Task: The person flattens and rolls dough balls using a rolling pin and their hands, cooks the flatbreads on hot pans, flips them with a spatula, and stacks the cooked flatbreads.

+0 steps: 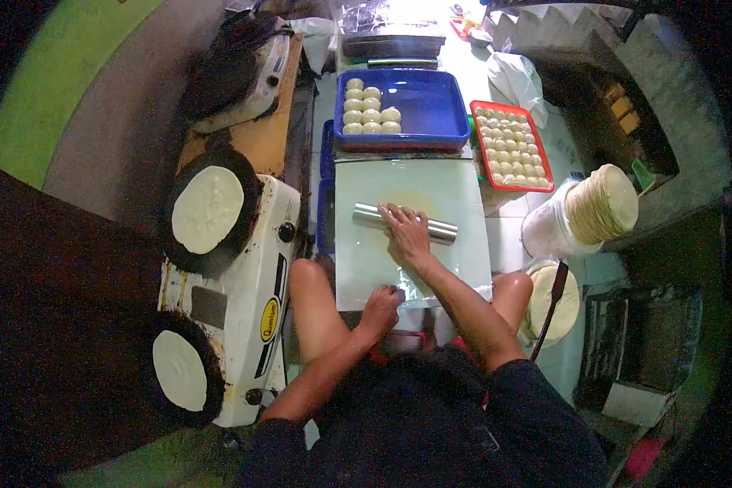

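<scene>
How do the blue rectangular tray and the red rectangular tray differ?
The blue rectangular tray lies crosswise in view, the red rectangular tray lengthwise. The blue tray's right side is bare; the red tray is nearly full. Both hold pale round dough balls.

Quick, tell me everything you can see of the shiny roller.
The roller is a smooth, straight, shiny cylinder, apparently metal, with no handles visible. It lies on its side over the pale board, slanting slightly, its right end nearer the person. The right hand lies across its middle; its underside is hidden.
</scene>
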Tool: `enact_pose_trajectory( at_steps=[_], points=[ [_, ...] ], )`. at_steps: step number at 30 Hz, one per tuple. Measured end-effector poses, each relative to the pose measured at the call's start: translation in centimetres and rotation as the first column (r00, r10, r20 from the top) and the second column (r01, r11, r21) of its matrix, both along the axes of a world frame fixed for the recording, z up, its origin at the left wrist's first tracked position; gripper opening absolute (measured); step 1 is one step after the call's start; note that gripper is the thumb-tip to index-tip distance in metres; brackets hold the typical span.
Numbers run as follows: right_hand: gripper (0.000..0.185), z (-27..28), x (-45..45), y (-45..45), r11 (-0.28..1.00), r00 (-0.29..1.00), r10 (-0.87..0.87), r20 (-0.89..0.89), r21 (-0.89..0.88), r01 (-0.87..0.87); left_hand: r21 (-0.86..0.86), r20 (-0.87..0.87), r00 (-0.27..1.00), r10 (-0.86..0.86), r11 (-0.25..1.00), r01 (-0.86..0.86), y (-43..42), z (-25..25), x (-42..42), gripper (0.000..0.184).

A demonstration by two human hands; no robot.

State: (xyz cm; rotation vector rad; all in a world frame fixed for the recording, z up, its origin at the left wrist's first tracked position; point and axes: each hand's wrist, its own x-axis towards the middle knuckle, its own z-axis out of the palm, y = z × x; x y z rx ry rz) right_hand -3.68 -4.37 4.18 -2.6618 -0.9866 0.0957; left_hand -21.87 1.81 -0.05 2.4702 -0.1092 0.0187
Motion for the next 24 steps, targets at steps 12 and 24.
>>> enact_pose_trajectory(
  at_steps=[12, 24],
  points=[
    [0.051, 0.8, -1.1, -4.1, 0.985, 0.98, -0.133, -0.15, 0.085, 0.147, 0.074, -0.069, 0.996, -0.059, 0.995, 0.065, 0.2, -0.2, 0.5, 0.036],
    [0.062, -2.5, 1.9, -2.8, 0.982, 0.957, -0.14, 0.254, 0.161, 0.101, 0.026, -0.152, 0.983, -0.102, 0.994, 0.108, 1.2, -1.7, 0.9, 0.032]
  ],
)
